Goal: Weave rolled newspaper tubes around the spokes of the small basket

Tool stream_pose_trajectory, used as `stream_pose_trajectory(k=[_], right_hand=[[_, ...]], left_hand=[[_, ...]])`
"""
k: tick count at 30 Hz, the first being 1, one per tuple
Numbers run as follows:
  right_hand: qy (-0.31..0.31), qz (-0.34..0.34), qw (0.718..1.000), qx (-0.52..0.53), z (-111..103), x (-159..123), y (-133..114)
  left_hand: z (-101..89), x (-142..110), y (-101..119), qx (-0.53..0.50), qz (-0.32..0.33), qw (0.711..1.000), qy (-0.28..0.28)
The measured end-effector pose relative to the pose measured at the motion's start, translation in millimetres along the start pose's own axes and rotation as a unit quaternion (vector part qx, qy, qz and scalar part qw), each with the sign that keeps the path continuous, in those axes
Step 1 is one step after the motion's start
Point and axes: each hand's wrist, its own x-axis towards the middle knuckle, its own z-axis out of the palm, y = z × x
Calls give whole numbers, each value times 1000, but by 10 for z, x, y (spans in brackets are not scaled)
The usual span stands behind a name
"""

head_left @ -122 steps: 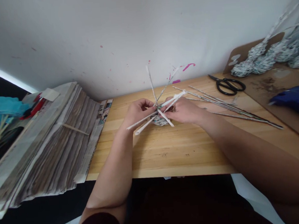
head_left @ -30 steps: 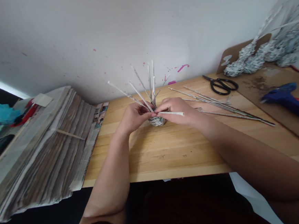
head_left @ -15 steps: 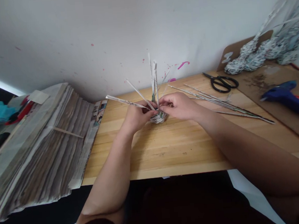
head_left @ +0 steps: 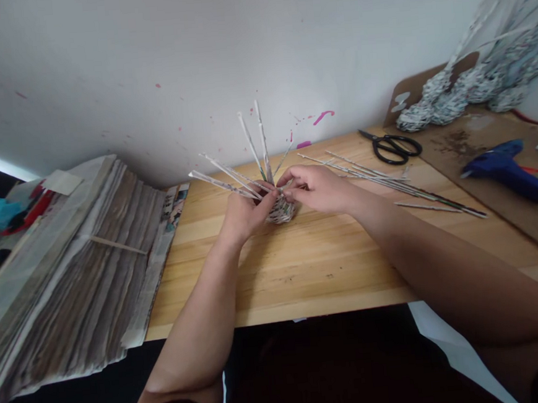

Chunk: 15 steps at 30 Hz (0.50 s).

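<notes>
Backed by a white wall (head_left: 211, 57), shows a small woven paper basket (head_left: 282, 213) mid-view on the wooden tabletop (head_left: 280, 290). Should handle light, springy and dry, likely creasing if crushed; best taken by the side at six o'clock. Looks rounded, whitish, with paper stakes (head_left: 264, 146) fanning from ten to one o'clock. Pinched at the rim by the left hand (head_left: 246, 215); met near three o'clock by the curled right hand (head_left: 324, 188), cannot tell whether pinching. Neighboured by scissors (head_left: 396, 150) at two o'clock.
</notes>
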Motion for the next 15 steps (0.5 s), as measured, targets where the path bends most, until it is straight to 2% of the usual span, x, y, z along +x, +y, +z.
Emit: stream_pose_trajectory(k=[9, 15], right_hand=[[-13, -36, 999, -33, -78, -18, -6], [38, -73, 995, -49, -99, -55, -74]], left_hand=[[-53, 34, -80, -63, 14, 997, -40], [-180, 64, -101, -104, -1, 991, -85]])
